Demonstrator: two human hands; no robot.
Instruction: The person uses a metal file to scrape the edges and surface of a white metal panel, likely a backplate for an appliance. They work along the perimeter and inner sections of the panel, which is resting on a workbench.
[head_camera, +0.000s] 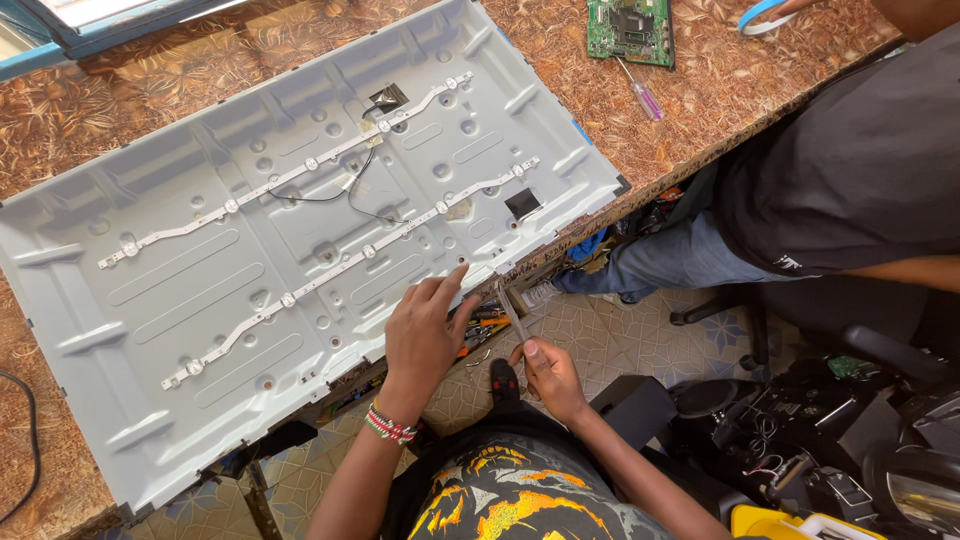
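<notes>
On the brown patterned workbench (700, 70) lies a large grey metal back panel (200, 300) of a flat screen, set at a slant, and everything else sits around it. Across the panel run two white light strips (300, 170), joined by thin black wires (355, 195) near the panel's middle. At the panel's near edge rests the person's left hand (425, 335), fingers spread and lightly curled, fingertips touching the rim; it grips nothing that I can see. A beaded wristband (388, 427) circles that wrist. Just beside the panel's near edge, off the bench, the right hand (548, 372) pinches a slim metal tool (512, 312) between thumb and fingers, closed around its lower end, the tip pointing up at the panel's edge close to the left fingertips. Beyond the panel's far right corner lie a green circuit board (630, 30) and a screwdriver with a purple handle (640, 92). To the right of the panel sits another person in a dark shirt (850, 170) and jeans.
</notes>
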